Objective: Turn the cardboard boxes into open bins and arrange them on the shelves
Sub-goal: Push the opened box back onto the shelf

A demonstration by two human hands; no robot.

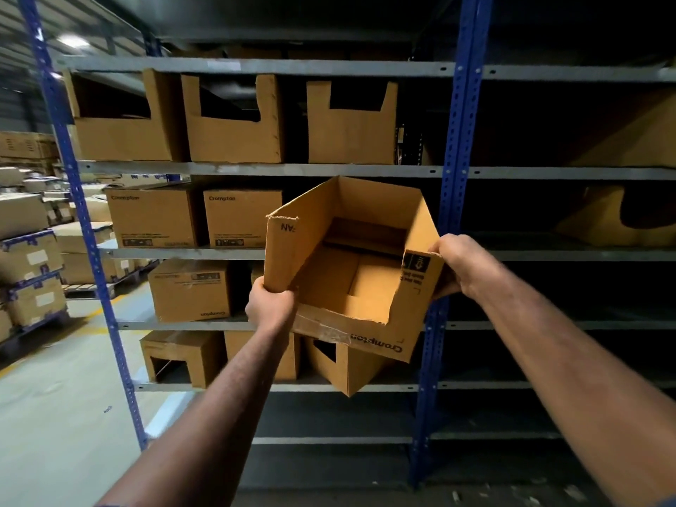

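**Both hands bring 1 cut bin up to the rack**

The left hand [272, 305] curls round the lower front corner of the cut bin [351, 272], with the fingers wrapped over the cardboard edge. The right hand [462, 267] pinches the top edge of the opposite side wall. Holding 2 opposite walls, in my judgement, keeps the topless carton square and lets it be steered into a bay. The bin hangs in the air in front of the shelves [256, 169], level with the middle tiers and touching none of them. It is tilted, so its open top and cut-down front face the camera.

3 finished bins [234, 140] stand in a row on the upper shelf, cut-outs facing outward for reaching in. 2 closed boxes [153, 221] sit on the tier below, not yet converted.

The held bin covers the right end of the middle tiers, so free space behind it cannot be judged. The right fingertips are hidden behind the wall. Right of the blue upright [453, 140] the bay is dark, and the tan shapes there may be more cardboard. The cut boxes on the low shelf [183, 356] are partly covered by the arm and the bin.
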